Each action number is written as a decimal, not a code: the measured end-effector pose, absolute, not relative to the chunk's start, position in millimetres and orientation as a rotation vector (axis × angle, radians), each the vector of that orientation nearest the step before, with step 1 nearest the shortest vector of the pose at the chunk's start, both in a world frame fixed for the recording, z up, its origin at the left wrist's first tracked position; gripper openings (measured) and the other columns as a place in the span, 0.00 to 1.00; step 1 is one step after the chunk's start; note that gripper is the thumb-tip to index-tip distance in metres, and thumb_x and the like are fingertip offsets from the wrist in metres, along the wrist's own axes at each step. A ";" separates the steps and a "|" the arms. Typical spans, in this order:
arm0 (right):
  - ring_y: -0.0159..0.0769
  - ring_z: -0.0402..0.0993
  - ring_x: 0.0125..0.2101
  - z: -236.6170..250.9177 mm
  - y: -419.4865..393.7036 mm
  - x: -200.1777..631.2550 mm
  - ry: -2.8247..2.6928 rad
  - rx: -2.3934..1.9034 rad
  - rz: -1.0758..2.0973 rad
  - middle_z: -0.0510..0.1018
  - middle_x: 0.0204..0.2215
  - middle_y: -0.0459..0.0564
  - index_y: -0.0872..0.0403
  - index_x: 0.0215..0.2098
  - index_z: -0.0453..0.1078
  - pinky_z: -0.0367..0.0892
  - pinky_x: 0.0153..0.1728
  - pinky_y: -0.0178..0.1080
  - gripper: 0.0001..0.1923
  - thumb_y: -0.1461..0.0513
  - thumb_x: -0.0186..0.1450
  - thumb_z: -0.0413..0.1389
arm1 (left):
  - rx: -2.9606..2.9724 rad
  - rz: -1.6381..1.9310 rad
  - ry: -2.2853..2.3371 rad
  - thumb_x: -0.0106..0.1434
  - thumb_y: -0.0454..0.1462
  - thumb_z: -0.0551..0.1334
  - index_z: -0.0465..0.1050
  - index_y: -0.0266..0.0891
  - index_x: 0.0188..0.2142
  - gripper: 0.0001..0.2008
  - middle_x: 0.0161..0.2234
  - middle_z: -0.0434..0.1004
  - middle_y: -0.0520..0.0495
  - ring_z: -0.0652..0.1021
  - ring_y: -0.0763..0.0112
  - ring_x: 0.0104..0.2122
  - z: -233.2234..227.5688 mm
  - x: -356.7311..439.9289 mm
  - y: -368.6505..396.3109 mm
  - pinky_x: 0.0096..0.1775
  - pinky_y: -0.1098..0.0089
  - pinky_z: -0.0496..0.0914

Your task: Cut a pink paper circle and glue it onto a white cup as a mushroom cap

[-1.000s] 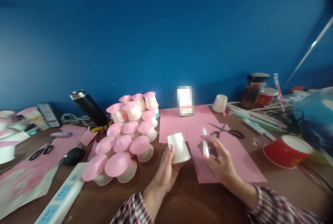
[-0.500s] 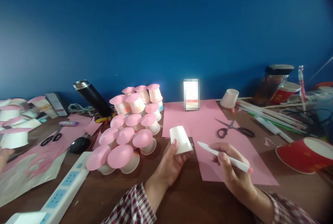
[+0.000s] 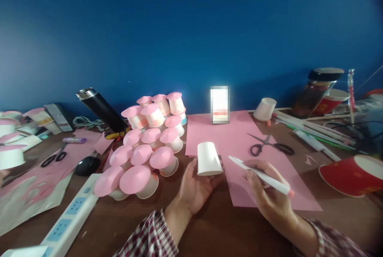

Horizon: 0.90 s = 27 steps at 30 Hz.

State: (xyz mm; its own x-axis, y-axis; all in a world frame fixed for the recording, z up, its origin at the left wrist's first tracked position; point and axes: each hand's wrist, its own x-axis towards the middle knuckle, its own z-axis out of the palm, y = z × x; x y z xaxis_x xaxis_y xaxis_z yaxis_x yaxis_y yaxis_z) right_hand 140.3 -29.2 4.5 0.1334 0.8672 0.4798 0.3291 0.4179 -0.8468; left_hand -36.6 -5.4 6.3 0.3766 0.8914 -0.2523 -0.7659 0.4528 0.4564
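Note:
A plain white paper cup (image 3: 208, 159), bottom up and slightly tilted, rests in my left hand (image 3: 196, 188), whose fingers curl behind and under its rim. My right hand (image 3: 269, 191) grips a white marker pen (image 3: 271, 181) with a pinkish end; its tip points left toward the cup, without touching it. Beneath and behind the hands lie pink paper sheets (image 3: 221, 135). Black-handled scissors (image 3: 269, 145) lie partly spread on the paper. To the left of the cup, several upturned cups with pink paper cone tops (image 3: 136, 179) stand grouped together.
A white power strip (image 3: 64, 221), a computer mouse (image 3: 87, 165) and a black flask (image 3: 103, 109) are on the left. Rightward lie a red paper cup (image 3: 350, 175), a white cup (image 3: 265, 108) and long sticks (image 3: 314, 129). Another person's hand (image 3: 3, 175) shows at the left edge.
The cup now stands more upright, and my left thumb has shifted off its front to the side. The pen remains in my right hand, and the view has turned slightly.

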 end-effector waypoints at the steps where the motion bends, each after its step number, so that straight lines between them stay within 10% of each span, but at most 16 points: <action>1: 0.31 0.72 0.25 4.0 -28.6 139.9 -1.428 -1.141 0.551 0.73 0.28 0.47 0.53 0.39 0.68 0.72 0.28 0.34 0.06 0.64 0.63 0.54 | 0.273 1.064 0.497 0.64 0.43 0.50 0.70 0.28 0.45 0.21 0.41 0.76 0.35 0.76 0.58 0.41 6.8 -37.3 -5.7 0.48 0.55 0.66; 13: 0.31 0.73 0.25 2.0 -26.2 138.2 -1.406 -1.146 0.603 0.73 0.26 0.46 0.53 0.39 0.67 0.70 0.26 0.33 0.05 0.63 0.64 0.53 | 0.165 0.886 0.363 0.62 0.43 0.48 0.68 0.28 0.49 0.24 0.31 0.76 0.39 0.75 0.69 0.26 7.9 -47.2 -6.6 0.31 0.69 0.69; 21: 0.30 0.71 0.24 0.7 -26.2 138.5 -1.406 -1.164 0.578 0.72 0.26 0.46 0.53 0.39 0.68 0.69 0.25 0.32 0.05 0.63 0.64 0.53 | 0.262 1.036 0.465 0.64 0.42 0.49 0.71 0.27 0.44 0.21 0.39 0.76 0.35 0.76 0.54 0.41 9.1 -38.2 -6.5 0.48 0.52 0.65; 27: 0.30 0.71 0.24 3.5 -27.1 138.8 -1.413 -1.167 0.549 0.73 0.27 0.46 0.53 0.39 0.68 0.70 0.25 0.32 0.05 0.63 0.64 0.53 | 0.358 1.131 0.527 0.65 0.40 0.54 0.69 0.32 0.47 0.16 0.42 0.76 0.40 0.75 0.61 0.43 6.7 -35.2 -6.3 0.52 0.55 0.64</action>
State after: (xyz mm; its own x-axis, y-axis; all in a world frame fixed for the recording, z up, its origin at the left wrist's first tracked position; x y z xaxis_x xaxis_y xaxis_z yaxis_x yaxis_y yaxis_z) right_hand 138.8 -27.1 3.5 0.1617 0.8719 0.4623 0.3314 0.3933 -0.8576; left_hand -35.2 -6.3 6.7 0.3249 0.9208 -0.2158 -0.7572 0.3900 0.5240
